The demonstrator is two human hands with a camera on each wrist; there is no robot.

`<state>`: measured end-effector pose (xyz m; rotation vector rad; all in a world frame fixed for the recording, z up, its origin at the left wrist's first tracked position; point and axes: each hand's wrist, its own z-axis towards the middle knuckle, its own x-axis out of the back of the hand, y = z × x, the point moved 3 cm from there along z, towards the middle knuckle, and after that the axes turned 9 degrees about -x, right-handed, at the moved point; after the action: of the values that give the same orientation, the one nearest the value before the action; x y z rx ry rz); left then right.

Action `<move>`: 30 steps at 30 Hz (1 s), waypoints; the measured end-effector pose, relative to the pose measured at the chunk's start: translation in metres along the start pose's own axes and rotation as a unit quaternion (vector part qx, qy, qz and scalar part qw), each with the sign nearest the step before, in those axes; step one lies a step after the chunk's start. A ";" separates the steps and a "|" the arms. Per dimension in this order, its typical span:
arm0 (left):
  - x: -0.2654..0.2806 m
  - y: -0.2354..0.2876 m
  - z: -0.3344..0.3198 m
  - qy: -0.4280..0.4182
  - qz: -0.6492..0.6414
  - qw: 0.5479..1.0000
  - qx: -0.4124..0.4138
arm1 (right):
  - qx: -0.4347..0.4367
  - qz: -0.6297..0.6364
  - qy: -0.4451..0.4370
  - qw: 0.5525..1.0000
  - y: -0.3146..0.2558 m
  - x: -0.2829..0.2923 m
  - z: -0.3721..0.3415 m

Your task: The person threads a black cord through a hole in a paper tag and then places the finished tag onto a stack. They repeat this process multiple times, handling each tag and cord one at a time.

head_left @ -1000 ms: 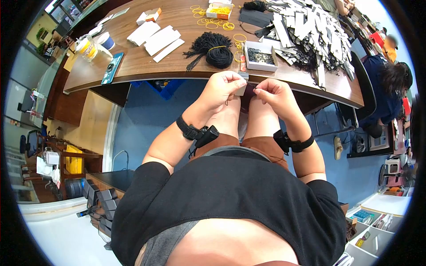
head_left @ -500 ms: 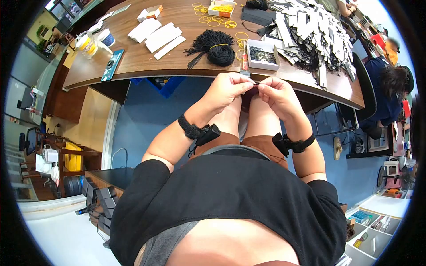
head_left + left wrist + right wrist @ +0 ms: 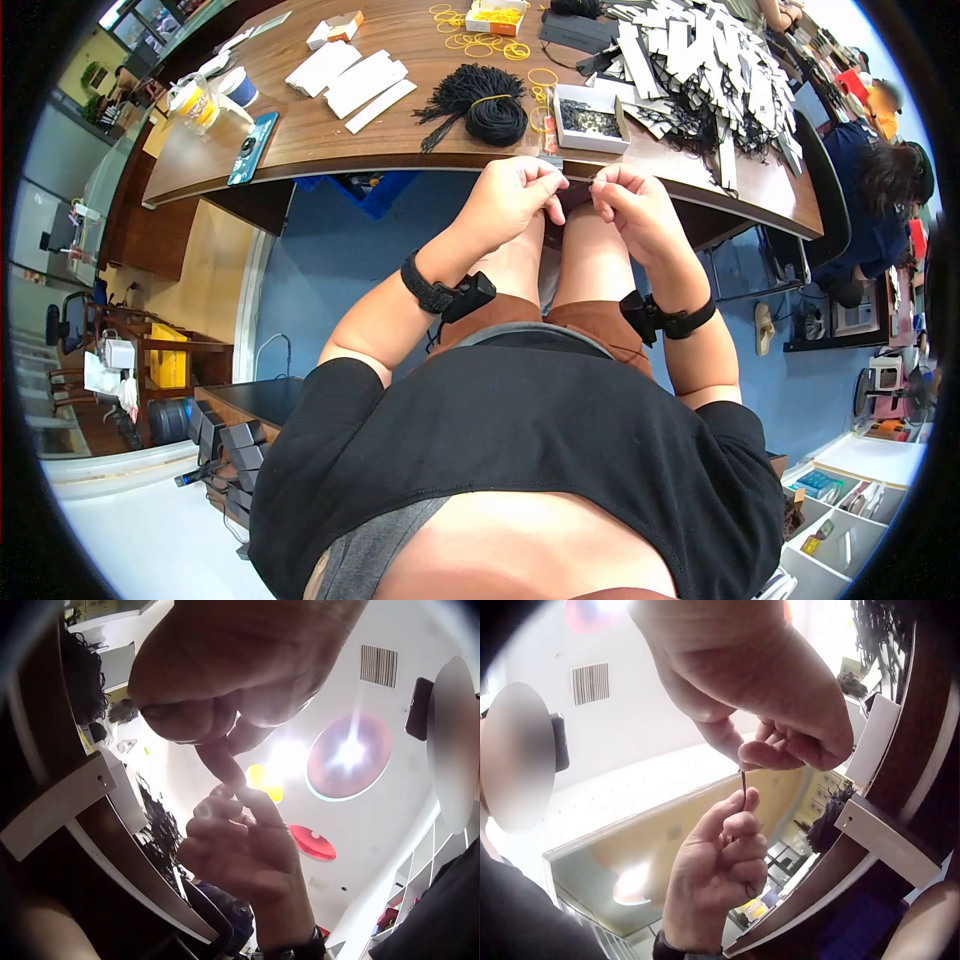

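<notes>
In the head view, my left hand (image 3: 519, 203) and right hand (image 3: 632, 209) are raised close together over my lap, just off the table's front edge. A short stretch of thin black cord (image 3: 744, 782) runs between them in the right wrist view. Left thumb and forefinger pinch one end, and right fingertips pinch the other. A small dark loop shows below the curled left fingers. The left wrist view has my left hand (image 3: 240, 667) above and my right hand (image 3: 255, 851) beyond it. A white strip with a small hole (image 3: 889, 841) juts out at the table edge beside the hands.
On the table (image 3: 340, 150) lie a bundle of black cords (image 3: 490, 110), a white box of small dark pieces (image 3: 592, 122), yellow rubber bands (image 3: 485, 47) and white strips (image 3: 366, 88). A large heap of strung tags (image 3: 690, 75) covers the right side; a phone (image 3: 253, 148) lies left.
My hands were apart a second ago, met at the fingertips half a second ago, and now stand slightly apart again.
</notes>
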<state>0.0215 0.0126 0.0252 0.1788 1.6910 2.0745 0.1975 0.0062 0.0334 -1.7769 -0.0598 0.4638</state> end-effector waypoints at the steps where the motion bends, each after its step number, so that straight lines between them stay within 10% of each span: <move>1: 0.000 -0.002 0.000 0.003 -0.017 1.000 0.005 | -0.003 0.005 -0.001 1.000 0.000 0.000 0.000; 20: -0.011 0.008 -0.003 -0.034 0.141 0.989 -0.030 | 0.016 -0.059 -0.013 0.998 0.001 0.002 -0.002; 25: -0.012 0.016 -0.005 -0.042 0.479 0.846 -0.231 | 0.047 -0.163 0.023 0.985 -0.004 0.003 -0.008; 30: -0.016 0.018 -0.010 -0.016 0.541 0.803 -0.249 | 0.053 -0.167 0.033 0.984 -0.004 0.002 -0.010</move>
<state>0.0274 -0.0057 0.0429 1.2264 0.9654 3.1789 0.2032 -0.0015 0.0390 -1.6349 -0.2774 0.1626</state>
